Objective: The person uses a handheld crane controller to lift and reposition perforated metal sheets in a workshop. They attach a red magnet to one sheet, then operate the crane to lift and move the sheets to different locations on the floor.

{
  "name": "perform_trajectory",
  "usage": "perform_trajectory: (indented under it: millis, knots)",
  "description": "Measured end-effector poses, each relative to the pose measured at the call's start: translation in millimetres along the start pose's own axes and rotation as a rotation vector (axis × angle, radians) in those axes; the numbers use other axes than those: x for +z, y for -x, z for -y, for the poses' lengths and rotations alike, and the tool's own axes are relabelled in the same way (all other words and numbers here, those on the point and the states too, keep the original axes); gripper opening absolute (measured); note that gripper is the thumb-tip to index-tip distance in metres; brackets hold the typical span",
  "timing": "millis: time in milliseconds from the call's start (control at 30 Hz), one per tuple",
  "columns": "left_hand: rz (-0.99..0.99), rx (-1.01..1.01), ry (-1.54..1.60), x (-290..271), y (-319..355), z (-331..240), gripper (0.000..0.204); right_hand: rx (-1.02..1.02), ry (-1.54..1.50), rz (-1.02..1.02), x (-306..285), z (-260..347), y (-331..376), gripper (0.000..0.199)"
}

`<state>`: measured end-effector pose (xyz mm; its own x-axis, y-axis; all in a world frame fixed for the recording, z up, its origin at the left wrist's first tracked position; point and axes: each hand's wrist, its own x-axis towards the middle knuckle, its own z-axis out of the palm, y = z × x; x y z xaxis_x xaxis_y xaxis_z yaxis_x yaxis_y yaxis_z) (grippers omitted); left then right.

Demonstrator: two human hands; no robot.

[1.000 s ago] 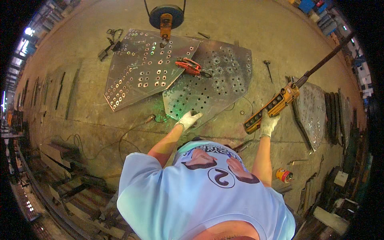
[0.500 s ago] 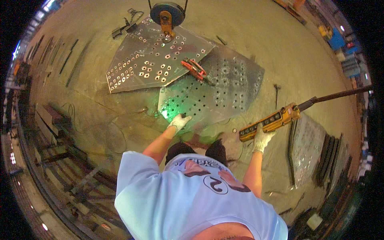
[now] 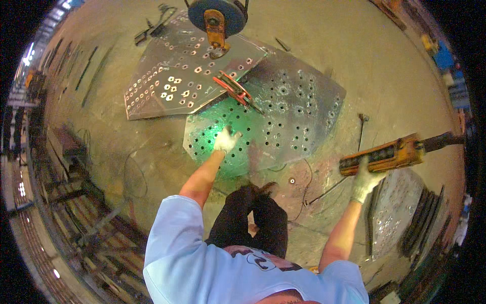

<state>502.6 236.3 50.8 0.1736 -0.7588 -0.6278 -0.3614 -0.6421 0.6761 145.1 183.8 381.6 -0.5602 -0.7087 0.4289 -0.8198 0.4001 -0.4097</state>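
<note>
Shifted since half a second ago: left hand [image 3: 226, 140], from the near edge of the nearer steel plate [image 3: 291, 109] to a spot farther in over its holes; right hand [image 3: 365, 183] and yellow crane pendant [image 3: 392, 155], farther out to the right, with the pendant closer to crosswise. Both hands in pale knit work gloves. Left fingers loosely spread, thumb held apart to the right, apparently empty, lit by a green glow [image 3: 205, 137]; contact with the plate impossible to tell. Right fingers curled around the pendant, thumb up against its button row, slightly blurred. Pendant a long, narrow box of scuffed yellow casing with dark round buttons in a line, held clear of the body at the right. Long axis almost left to right, blunt end toward the plates, cable end rightward and slightly farther away, running into a thick dark cable [image 3: 443, 143]. Nearer plate flat, grey, many-sided, chalky in patches, punched with small round holes; overlapped at upper left by the farther steel plate [image 3: 174, 58], with brighter, ragged-rimmed holes. Across the overlap, a red metal clamp [image 3: 232, 87], slanting down to the right. Above the farther plate, a curved crane hook [image 3: 219, 52] beneath a dark round pulley [image 3: 233, 16].
</note>
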Motion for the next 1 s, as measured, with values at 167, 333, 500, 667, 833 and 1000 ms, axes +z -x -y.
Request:
perform_trajectory:
  millis: [167, 333, 500, 667, 833, 1000]
  knots:
    - [0.008, 0.023, 0.012, 72, -115, 13, 0.069, -0.325, -0.337, -0.101, 58, -25, -46, 0.082]
    - [-0.045, -0.145, 0.537, 210, -228, 73, 0.058, -0.482, -0.589, -0.097, 76, -61, -89, 0.061]
    - [-0.285, -0.024, 0.790, 271, -358, 129, 0.079, -0.656, -0.634, -0.109, 97, -39, -71, 0.072]
    - [-0.156, -0.098, 0.743, 319, -395, 113, 0.105, -0.524, -0.449, -0.264, 86, -75, -91, 0.076]
    - [-0.213, -0.293, 0.454, 331, -354, 62, 0.103, -0.633, -0.424, -0.175, 69, -102, -97, 0.077]
    - [-0.545, 0.236, -0.080, 365, -271, -6, 0.096, -0.563, -0.386, -0.278, 59, -123, -106, 0.065]
